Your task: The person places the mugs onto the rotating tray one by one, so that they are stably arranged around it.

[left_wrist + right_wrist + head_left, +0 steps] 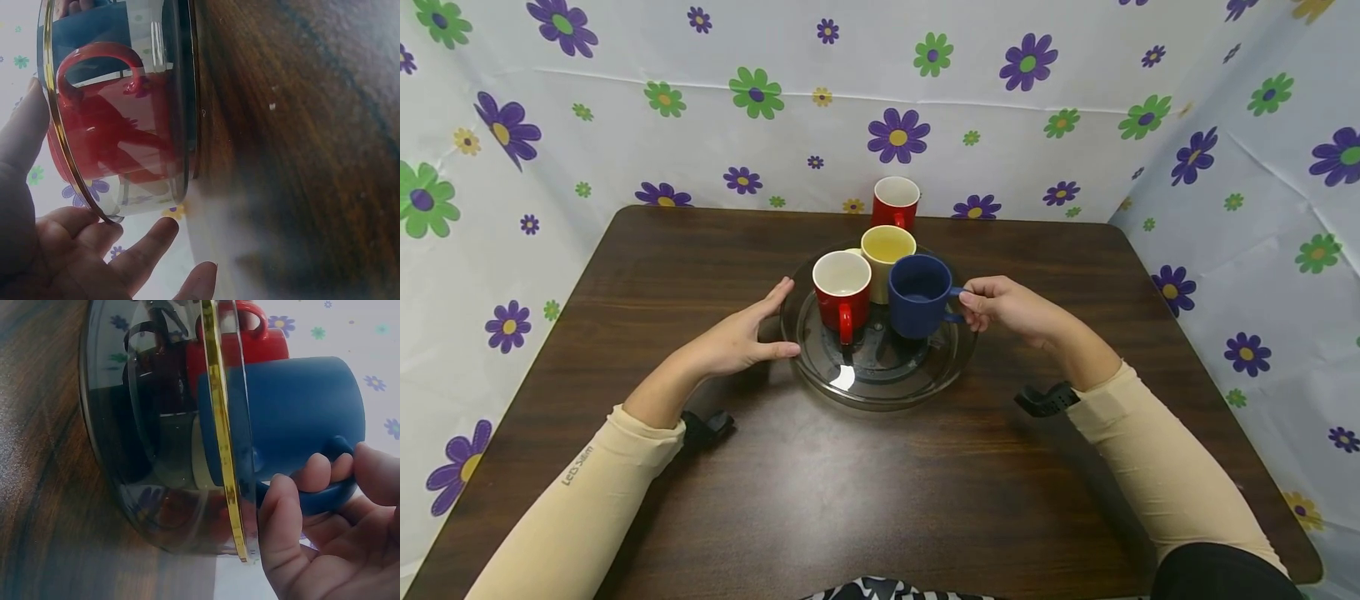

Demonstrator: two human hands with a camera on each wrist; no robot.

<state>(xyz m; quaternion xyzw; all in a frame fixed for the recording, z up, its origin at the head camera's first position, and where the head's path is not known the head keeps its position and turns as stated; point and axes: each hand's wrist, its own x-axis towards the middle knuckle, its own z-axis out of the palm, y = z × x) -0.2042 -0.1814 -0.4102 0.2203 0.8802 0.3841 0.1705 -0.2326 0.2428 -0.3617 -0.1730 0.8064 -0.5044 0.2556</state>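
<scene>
A round, see-through smoky tray [880, 392] with a raised wall stands on the table. On it are a red mug [842, 300] with a white inside, a pale yellow mug [880, 283] behind, and a blue mug [917, 300] at the right. My right hand [1011, 308] pinches the blue mug's handle [325, 499]; the mug's lower part sits behind the tray wall in the right wrist view. With thumb and fingers spread, my left hand [741, 333] touches the tray's left rim.
A second red mug [895, 200] stands at the back, its base partly hidden by the yellow mug. The brown wooden table [850, 492] meets a flower-print cloth [820, 133] behind and at the sides. Black wrist straps [1047, 400] hang below the sleeves.
</scene>
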